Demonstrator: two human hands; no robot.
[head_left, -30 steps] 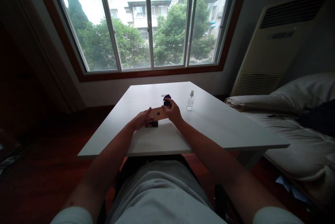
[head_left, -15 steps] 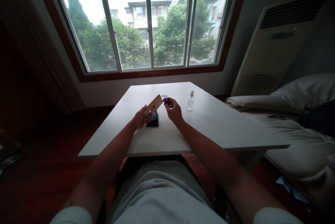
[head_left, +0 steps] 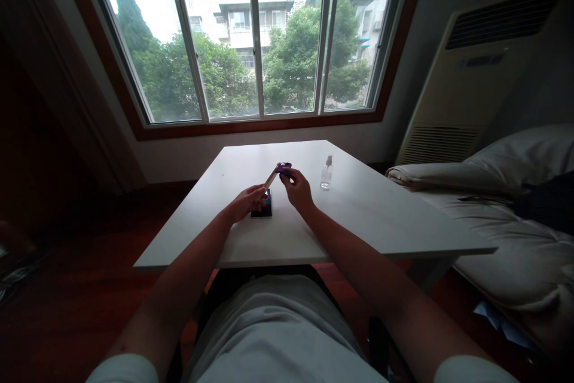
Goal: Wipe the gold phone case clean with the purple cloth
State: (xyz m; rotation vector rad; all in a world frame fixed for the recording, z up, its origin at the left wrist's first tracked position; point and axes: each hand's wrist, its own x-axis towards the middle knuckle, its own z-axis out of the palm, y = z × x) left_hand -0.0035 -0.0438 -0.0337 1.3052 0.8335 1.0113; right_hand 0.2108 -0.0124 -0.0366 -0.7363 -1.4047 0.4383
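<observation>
My left hand (head_left: 246, 202) is closed around a phone (head_left: 271, 178), which is tilted so that mostly its narrow edge shows. A small purple cloth (head_left: 284, 168) is pinched between the fingers of my right hand (head_left: 298, 188) and lies against the upper end of the phone. Beneath my left hand a second phone (head_left: 262, 212) with a dark screen lies flat on the white table (head_left: 359, 221), partly covered by the hand. To the right of my right hand a clear spray bottle (head_left: 326, 175) stands upright.
A thin dark looped item (head_left: 286, 164) shows just behind the cloth, partly hidden. Past the table's far edge is a wide window (head_left: 255, 42). At the right stand a tall air conditioner (head_left: 466, 72) and a pale sofa (head_left: 493, 239).
My left hand has turned the phone from showing its gold back to nearly edge-on. The purple cloth now spreads over the phone's upper end. The spray bottle and lying phone have stayed put.
</observation>
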